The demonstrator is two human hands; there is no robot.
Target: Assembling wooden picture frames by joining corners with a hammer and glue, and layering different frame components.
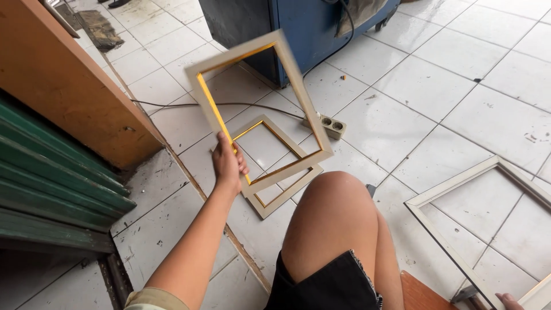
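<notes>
My left hand (228, 162) grips the long side of an empty beige picture frame (298, 92) with a gold inner edge, holding it tilted above the floor. Under it a second, similar frame (287, 192) lies flat on the white tiles. My right hand (509, 301) shows only as fingertips at the bottom right corner, touching the edge of a larger pale frame (453, 186) lying on the floor. My bare knee (336, 212) sits between the two hands.
A power strip (332, 126) with a thin cable lies past the frames. A blue metal cabinet (298, 28) stands at the back. A wooden board (63, 80) and a green shutter (51, 172) line the left side.
</notes>
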